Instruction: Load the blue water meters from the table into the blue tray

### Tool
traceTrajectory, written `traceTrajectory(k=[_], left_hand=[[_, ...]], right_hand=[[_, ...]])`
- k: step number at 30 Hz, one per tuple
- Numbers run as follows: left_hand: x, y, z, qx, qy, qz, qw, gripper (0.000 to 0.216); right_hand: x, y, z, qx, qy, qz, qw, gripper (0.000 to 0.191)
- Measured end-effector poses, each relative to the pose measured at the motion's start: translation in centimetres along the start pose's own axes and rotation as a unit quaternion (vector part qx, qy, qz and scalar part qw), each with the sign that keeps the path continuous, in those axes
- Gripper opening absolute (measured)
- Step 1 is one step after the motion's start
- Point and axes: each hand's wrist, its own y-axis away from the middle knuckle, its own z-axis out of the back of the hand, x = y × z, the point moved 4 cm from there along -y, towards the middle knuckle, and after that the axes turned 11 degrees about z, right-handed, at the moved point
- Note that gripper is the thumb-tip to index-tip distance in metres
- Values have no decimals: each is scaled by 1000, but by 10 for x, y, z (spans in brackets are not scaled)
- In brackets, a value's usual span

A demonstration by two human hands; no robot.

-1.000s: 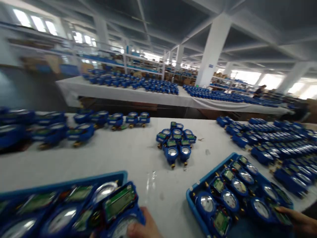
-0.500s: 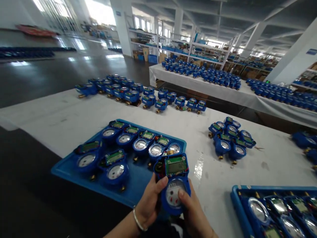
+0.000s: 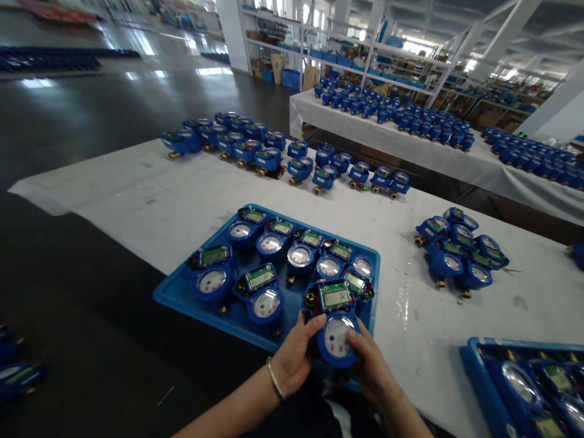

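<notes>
From the head camera, the left hand and right hand together clasp one blue water meter, thumbs pressed on its round dial, at the near edge of the blue tray. Eight or so meters already sit in the tray in two rows; bare tray floor shows at its near left, so I judge it partly filled. The held meter has a green display reading above a white dial, brass showing beside it.

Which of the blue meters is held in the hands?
The blue meter at the near right edge of the blue tray: left hand and right hand grip it; the others lie untouched.
</notes>
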Motion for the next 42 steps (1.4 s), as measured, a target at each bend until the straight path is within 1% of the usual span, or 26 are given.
traceTrajectory(k=[3,5,7,8,9,10,12,14,16,19,21,23,25,28,30,32,36,42], left_hand=[[-1,-1,27,21,-46,46,998,55],[-7,3,44,31,-97,71,992,53],[-17,9,63,10,-178,95,979,54],[-24,13,73,-13,-242,95,966,53],[-32,15,83,-40,-318,80,944,53],[-42,18,92,-68,-395,51,915,50],[-60,21,106,-111,-522,-39,845,43],[-73,22,118,-138,-594,-120,784,36],[-80,20,126,-149,-636,-185,734,31],[-83,14,132,-138,-687,-290,651,25],[-83,11,131,-124,-717,-367,579,21],[-84,8,129,-120,-739,-430,505,23],[-88,4,128,-135,-751,-465,449,27],[-94,-1,127,-158,-769,-479,392,34],[-95,-7,128,-169,-784,-473,365,39],[-95,-14,130,-184,-796,-458,350,42],[-93,-28,134,-216,-807,-424,349,44],[-91,-32,126,-219,-802,-434,347,43]], right_hand=[[-22,-14,1,8,31,-21,999,54],[-36,-24,1,14,43,-37,998,53],[-48,-36,2,18,52,-52,997,48],[-52,-42,2,19,57,-57,997,45],[-56,-49,3,18,66,-62,996,43],[-59,-56,4,18,77,-67,995,41],[-65,-68,5,15,97,-73,992,41],[-71,-78,4,17,102,-78,992,43],[-77,-86,2,22,85,-76,993,47],[-83,-94,-2,26,65,-52,996,52],[-82,-97,-4,30,70,-35,996,53],[-80,-98,-6,40,86,-37,995,52],[-77,-98,-10,52,111,-54,991,51],[-75,-98,-17,72,142,-69,985,54],[-74,-101,-23,81,147,-59,984,56],[-74,-103,-29,86,143,-47,985,57],[-71,-107,-32,85,143,-45,985,59],[-69,-110,-22,112,168,-62,978,63]])
